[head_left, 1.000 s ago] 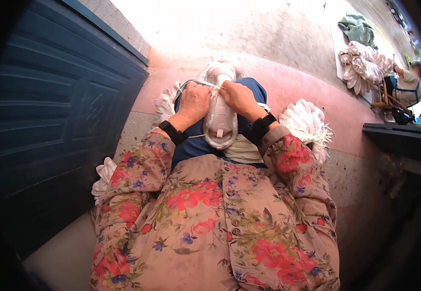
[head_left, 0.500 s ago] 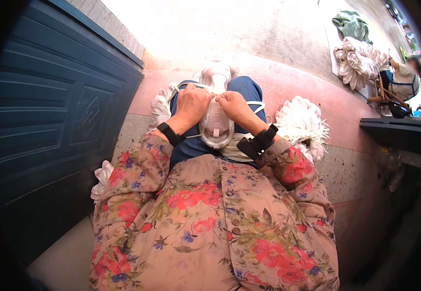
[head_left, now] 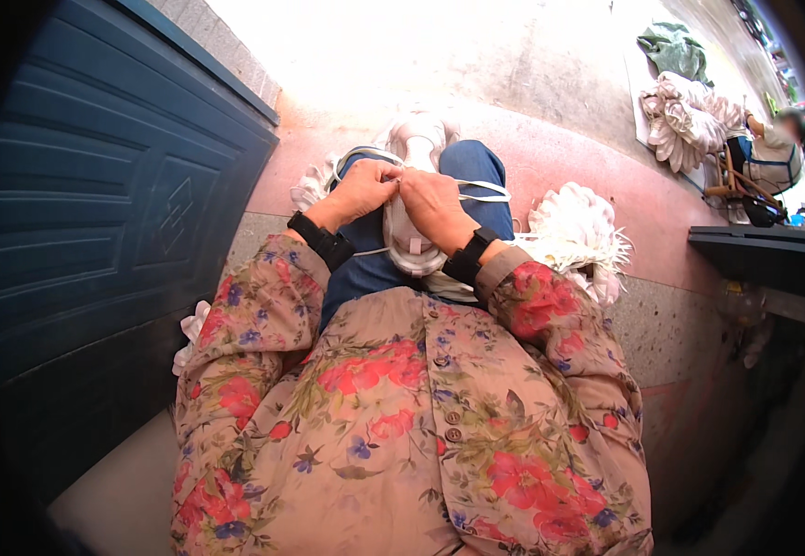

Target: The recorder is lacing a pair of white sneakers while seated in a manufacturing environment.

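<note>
A pale pink-and-white sneaker [head_left: 410,252] lies between my knees, its heel toward me and a pull tab at the back. White shoelace [head_left: 488,193] loops out past both sides of it. Over the shoe's lacing area, my left hand [head_left: 365,189] has its fingers pinched together on the lace. My right hand [head_left: 434,206] meets it there, also closed on the lace and covering part of the shoe. The exact spot between the fingertips is hidden. Both wrists wear black straps.
Close on my left stands a dark blue panelled door [head_left: 97,195]. A heap of white shoe-like pieces [head_left: 571,227] lies to my right, with more [head_left: 310,188] by my left knee. Far right, a seated person [head_left: 773,153] is beside another pale heap [head_left: 683,120] and a green cloth [head_left: 673,51].
My right hand has moved left and turned over the shoe, its fingertips now against my left hand's. The left hand has shifted slightly, and the lace loop at right sticks out more.
</note>
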The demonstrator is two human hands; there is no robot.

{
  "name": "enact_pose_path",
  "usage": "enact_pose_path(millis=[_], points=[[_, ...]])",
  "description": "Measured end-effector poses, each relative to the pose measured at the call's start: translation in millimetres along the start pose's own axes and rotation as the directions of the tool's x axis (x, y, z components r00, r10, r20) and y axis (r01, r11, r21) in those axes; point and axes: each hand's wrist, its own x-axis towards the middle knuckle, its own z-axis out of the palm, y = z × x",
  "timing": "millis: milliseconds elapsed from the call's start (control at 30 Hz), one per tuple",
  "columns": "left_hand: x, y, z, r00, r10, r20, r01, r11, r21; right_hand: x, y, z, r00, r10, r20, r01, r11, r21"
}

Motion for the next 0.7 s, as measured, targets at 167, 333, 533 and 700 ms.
enact_pose_path(millis=[167,333,533,700], points=[[-6.9,0.5,9.2,0.967,0.212,-0.145,-0.168,0.95,0.263,-5.3,7.3,-6.6,1.0,-0.003,-0.022,0.004,0.998,0.06],[-55.9,47.7,24.8,0.793,0.608,-0.046,-0.402,0.578,0.71,-67.0,14.4,-61.6,0.954,-0.087,0.287,-0.094,0.821,0.562],[-47.2,69.1,53.6,0.795,0.542,0.272,-0.605,0.686,0.404,-87.1,42.5,-99.6,0.707,0.28,0.65,-0.535,-0.39,0.75],[-61.2,129.4,74.4,0.81,0.545,0.214,-0.572,0.815,0.091,-61.9,42.9,-80.0,0.859,0.372,0.351,-0.244,-0.305,0.921]])
